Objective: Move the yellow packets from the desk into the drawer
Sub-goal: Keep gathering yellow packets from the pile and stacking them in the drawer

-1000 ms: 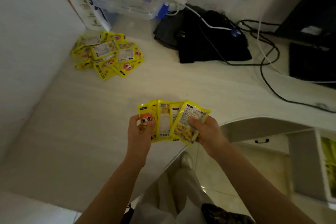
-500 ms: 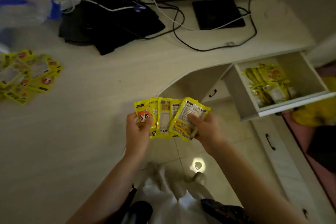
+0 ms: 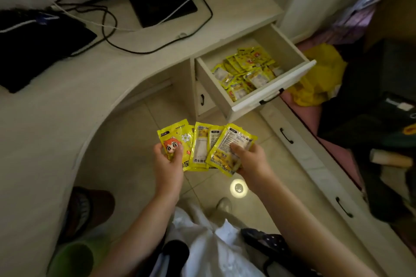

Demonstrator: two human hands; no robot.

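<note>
Yellow packets [image 3: 203,146] fanned, lower edges hidden behind both hands' grip

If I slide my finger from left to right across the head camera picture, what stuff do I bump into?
Black bag → left hand → fan of yellow packets → right hand → open drawer with more packets → yellow plastic bag.

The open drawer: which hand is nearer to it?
Right. The right hand is below the open drawer, slightly left; the left hand is farther left.
</note>
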